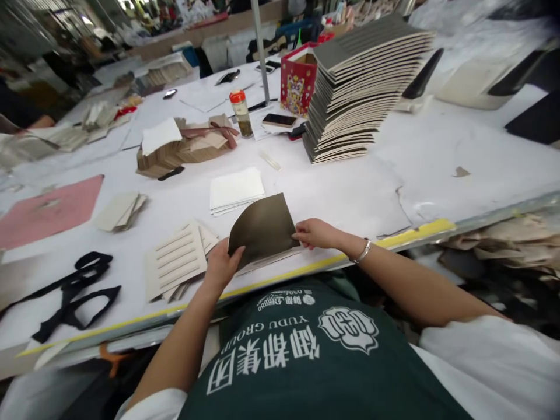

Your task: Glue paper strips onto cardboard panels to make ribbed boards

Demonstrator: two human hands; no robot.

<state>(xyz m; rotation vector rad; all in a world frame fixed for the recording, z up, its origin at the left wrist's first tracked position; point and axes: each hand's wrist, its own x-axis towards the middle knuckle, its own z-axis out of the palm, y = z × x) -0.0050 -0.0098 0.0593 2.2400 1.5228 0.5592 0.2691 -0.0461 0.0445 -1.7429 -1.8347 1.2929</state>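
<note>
A dark olive-brown sheet (pixel 265 227), bent upward along its left side, is held at the table's near edge. My left hand (pixel 222 262) is closed on its lower left corner, thumb on the dark face. At the right edge, my right hand (pixel 318 233) pinches the sheet between thumb and fingers. Pale pieces show beneath the sheet's lower edge. Left of my left hand lie cream panels with raised strips (pixel 177 259), fanned over other pieces. Just behind the sheet is a small stack of white sheets (pixel 237 189).
A tall stack of dark panels (pixel 363 87) stands at the back right beside a red box (pixel 298 81). A jar with an orange lid (pixel 241 114), a phone (pixel 279 120) and brown bundled pieces (pixel 184 149) lie farther back. Black strap pieces (pixel 79 291) and a pink sheet (pixel 50 207) are left.
</note>
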